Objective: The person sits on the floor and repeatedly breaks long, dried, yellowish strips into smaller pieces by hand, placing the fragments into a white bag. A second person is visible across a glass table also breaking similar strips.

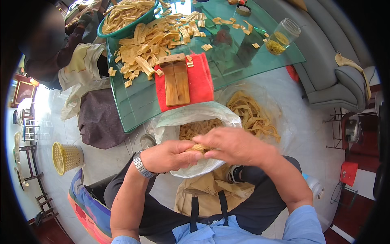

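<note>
Above the mouth of a white woven sack [199,109], my two hands meet at a short yellow dried strip [199,147]. My left hand [169,155], with a metal watch on its wrist, pinches the strip between thumb and fingers. My right hand [233,146] closes on the strip's other end; it is slightly blurred, and the fingers hide much of the strip. Inside the sack lie many short cut pieces [198,128]. Just beyond it, a wooden block with a crosspiece [176,82] rests on a folded red cloth [202,79] at the table edge.
A glass table [243,70] bears a heap of dried strips [152,42], a teal basket of strips [106,33] and a glass jar [281,38]. A clear bag of long strips [249,113] stands right. A perforated bin [68,157] is left. Another person [54,67] sits at upper left.
</note>
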{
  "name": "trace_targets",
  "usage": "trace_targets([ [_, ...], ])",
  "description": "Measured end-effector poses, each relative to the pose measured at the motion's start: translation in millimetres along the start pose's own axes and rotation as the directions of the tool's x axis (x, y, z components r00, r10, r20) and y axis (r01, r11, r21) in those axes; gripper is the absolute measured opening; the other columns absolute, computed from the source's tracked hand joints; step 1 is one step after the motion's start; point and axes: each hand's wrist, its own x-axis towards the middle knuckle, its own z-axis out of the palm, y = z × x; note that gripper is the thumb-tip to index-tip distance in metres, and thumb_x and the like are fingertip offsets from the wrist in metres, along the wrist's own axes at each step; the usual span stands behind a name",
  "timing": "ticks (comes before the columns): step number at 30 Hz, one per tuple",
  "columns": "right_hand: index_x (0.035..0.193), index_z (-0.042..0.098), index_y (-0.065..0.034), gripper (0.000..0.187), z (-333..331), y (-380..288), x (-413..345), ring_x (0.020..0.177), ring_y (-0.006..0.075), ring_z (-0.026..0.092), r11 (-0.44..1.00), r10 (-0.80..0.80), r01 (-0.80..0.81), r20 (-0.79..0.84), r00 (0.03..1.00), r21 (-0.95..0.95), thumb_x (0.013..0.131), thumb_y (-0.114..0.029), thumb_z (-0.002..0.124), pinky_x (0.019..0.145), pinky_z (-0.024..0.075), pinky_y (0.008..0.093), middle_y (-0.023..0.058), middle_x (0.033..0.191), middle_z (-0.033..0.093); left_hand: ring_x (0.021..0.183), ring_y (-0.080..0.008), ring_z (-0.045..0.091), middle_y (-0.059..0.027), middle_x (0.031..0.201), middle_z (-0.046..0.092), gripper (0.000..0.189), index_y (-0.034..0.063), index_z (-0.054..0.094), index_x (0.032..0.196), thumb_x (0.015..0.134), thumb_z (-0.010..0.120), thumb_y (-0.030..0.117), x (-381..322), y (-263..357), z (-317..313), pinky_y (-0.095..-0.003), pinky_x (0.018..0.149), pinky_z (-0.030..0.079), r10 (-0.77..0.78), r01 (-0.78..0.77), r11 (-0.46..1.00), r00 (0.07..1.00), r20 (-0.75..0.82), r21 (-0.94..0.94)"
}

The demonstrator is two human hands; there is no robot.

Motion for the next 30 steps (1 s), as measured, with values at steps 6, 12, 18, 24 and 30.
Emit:
trace_targets([
  [6,0.109,0.064,-0.0037,0.019,1.4,3.5,5.4,0.08,0.033,0.065,0.999,0.044,-0.044,-0.011,0.999,-0.026,0.095,-0.016,0.066,0.067,0.0521,0.0424,0.0123,0.086,0.065,0.071,-0.0051,0.052,0.0027,0.085,0.061,0.034,0.0042,0.062,0.106,0.097,0.069,0.037,3.2,-8.3,-1.5,-0.022,0.062,0.044,0.212,-0.219,0.976,0.939,-0.27,0.004],
  [12,0.094,0.06,-0.0059,0.014,2.0,4.8,10.2,0.071,0.031,0.064,0.988,-0.002,-0.022,-0.161,0.987,-0.151,0.094,-0.019,0.067,0.059,0.0498,0.0412,0.01,0.076,0.062,0.068,-0.0075,0.055,0.0011,0.072,0.057,0.047,0.0053,0.063,0.09,0.106,0.048,0.047,-7.5,-10.5,3.5,-0.0233,0.061,0.044,0.211,-0.203,0.977,0.941,-0.265,0.06],
  [18,0.082,0.052,-0.0089,0.025,7.3,7.1,12.3,0.059,0.0286,0.061,0.982,-0.105,0.079,-0.151,0.983,-0.171,0.095,-0.025,0.068,0.05,0.0462,0.0395,0.0081,0.067,0.056,0.059,-0.0071,0.047,0.0007,0.062,0.052,0.047,0.0067,0.055,0.075,0.107,0.046,0.039,-10.6,-6.5,15.1,-0.0239,0.057,0.039,0.2,-0.277,0.946,0.907,-0.371,-0.169],
  [24,0.091,0.062,-0.0075,0.014,0.7,17.0,18.9,0.062,0.0301,0.064,0.992,-0.034,0.024,-0.074,0.997,-0.126,0.094,-0.019,0.069,0.054,0.0487,0.04,0.0093,0.071,0.061,0.049,-0.0098,0.039,0.0006,0.056,0.039,0.04,0.0077,0.045,0.07,0.107,0.044,0.023,-23.9,-4.2,36.1,-0.0262,0.047,0.031,0.331,-0.44,0.89,0.805,-0.492,-0.122],
  [30,0.088,0.06,-0.0072,0.015,9.8,15.6,23.8,0.061,0.0308,0.062,0.988,-0.093,0.076,-0.119,0.989,-0.134,0.094,-0.018,0.069,0.053,0.0477,0.0404,0.0097,0.067,0.058,0.051,-0.0087,0.041,0.0001,0.059,0.045,0.037,0.0061,0.047,0.074,0.107,0.048,0.023,-31.4,-9.3,24.3,-0.0254,0.049,0.034,0.342,-0.377,0.925,0.769,-0.54,0.048],
])
